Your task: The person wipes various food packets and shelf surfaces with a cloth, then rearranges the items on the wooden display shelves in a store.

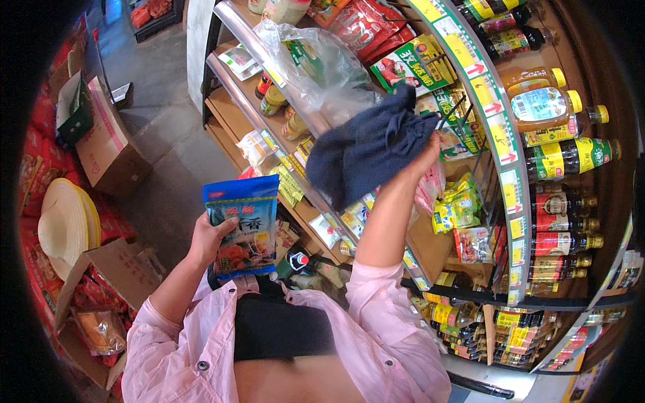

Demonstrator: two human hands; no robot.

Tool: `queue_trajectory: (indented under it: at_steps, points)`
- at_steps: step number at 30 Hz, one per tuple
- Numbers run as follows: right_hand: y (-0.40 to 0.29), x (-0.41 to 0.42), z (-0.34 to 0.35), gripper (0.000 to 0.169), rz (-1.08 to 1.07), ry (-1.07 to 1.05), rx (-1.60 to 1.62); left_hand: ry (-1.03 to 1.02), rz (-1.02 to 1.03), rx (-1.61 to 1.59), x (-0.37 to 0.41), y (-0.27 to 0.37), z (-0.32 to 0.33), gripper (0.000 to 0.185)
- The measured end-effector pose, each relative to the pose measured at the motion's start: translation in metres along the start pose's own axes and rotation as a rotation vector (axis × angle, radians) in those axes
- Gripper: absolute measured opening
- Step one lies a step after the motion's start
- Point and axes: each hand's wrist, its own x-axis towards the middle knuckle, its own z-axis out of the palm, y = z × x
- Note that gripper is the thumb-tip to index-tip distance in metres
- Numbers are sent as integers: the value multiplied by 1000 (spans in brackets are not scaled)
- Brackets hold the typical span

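Observation:
On the left of the view, my left hand [214,232] grips a blue plastic food packet [244,226] by its side, thumb across the printed front. My right hand [428,151] reaches over the shelf with a dark navy cloth [370,146] hanging from it; the cloth hides most of the fingers. Beyond the cloth lies a clear plastic bag [312,60] over goods on the shelf. Green and yellow seasoning packets [410,63] hang near the cloth's far end.
Bottles [541,106] of sauce lie along the right behind a curved strip of price tags [484,88]. Jars [272,99] stand on a lower shelf. At left are cardboard boxes [113,151], a straw hat [63,221] and an open carton [123,267] beside the grey floor [166,111].

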Motion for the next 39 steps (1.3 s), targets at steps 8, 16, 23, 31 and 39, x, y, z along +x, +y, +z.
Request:
queue_trajectory:
  at_steps: [8,16,23,31,39]
  points:
    - [-25,126,-27,48,-197,32,-86,15,-14,72,9,9,-13,21]
    - [-40,132,-5,54,-500,4,-54,89,-41,58,20,11,-45,22]
    - [-32,147,39,34,-699,-43,-243,89,-34,67,36,19,-49,23]
    - [-91,206,13,25,-557,-14,-698,67,-51,73,48,21,-50,23]
    - [-80,188,13,25,-533,28,-579,30,-70,79,53,24,-44,23]
